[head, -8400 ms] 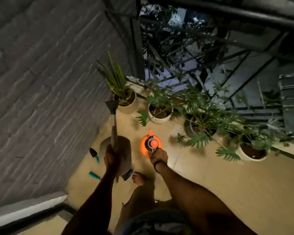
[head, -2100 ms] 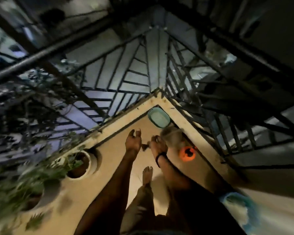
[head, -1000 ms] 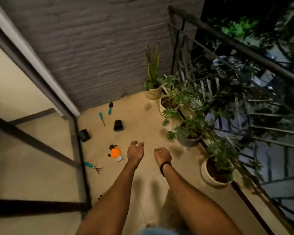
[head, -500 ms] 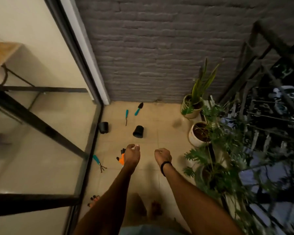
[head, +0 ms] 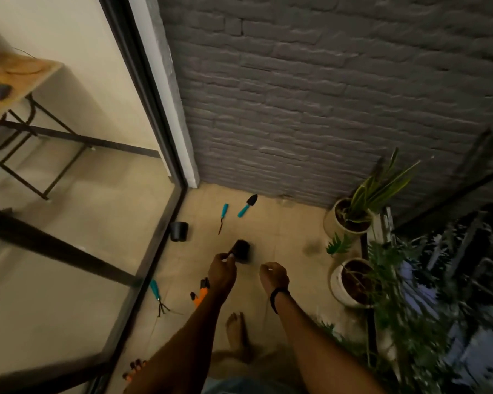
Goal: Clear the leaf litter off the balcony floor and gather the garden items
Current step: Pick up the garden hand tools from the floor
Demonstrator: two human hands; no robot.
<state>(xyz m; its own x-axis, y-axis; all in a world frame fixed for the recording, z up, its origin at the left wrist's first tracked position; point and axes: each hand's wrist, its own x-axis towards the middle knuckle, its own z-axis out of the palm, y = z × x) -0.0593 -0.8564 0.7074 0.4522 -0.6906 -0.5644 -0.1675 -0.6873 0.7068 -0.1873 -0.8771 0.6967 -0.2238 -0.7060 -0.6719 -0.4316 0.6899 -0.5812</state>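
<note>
Garden items lie scattered on the tan balcony floor [head: 282,231]. A small black pot [head: 244,250] lies on its side just beyond my left hand [head: 221,271]. A second black pot [head: 179,231] sits by the glass door. A teal trowel [head: 246,206] and a teal weeder [head: 222,217] lie near the brick wall. A teal hand rake [head: 156,295] and an orange glove [head: 200,292] lie to the left of my left arm. Another glove [head: 134,371] shows by the door frame. My right hand [head: 273,275] is held out too. Both hands have loosely curled fingers and hold nothing.
A glass sliding door [head: 77,223] with a black frame runs along the left. The grey brick wall [head: 310,95] closes the far end. Potted plants [head: 350,280] and a metal railing [head: 467,194] line the right side. My bare foot [head: 235,331] stands on the floor.
I have turned from the railing corner, where the orange sprayer and watering can stayed, toward the brick wall end. The scattered tools and black pots have come closer. Both hands stay empty.
</note>
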